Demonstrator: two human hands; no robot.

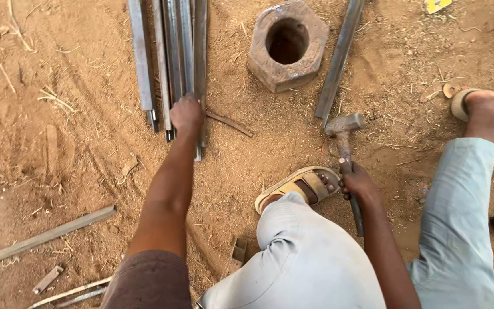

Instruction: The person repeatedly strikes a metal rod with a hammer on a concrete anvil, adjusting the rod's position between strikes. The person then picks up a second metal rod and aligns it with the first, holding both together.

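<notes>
My left hand (186,113) reaches forward and rests closed on the near ends of a bundle of grey metal bars (170,51) lying on the sandy ground. My right hand (357,181) grips the handle of a hammer (345,127), whose steel head rests on the dirt just in front of my sandalled foot (298,187). I am crouched, with both knees in pale trousers in the lower part of the view.
A large rusty hexagonal nut (287,44) with a round hole stands beyond the hammer. A single angled metal bar (339,54) lies to its right. Another bar (41,237) and small offcuts lie at lower left. My other foot (487,111) is at right.
</notes>
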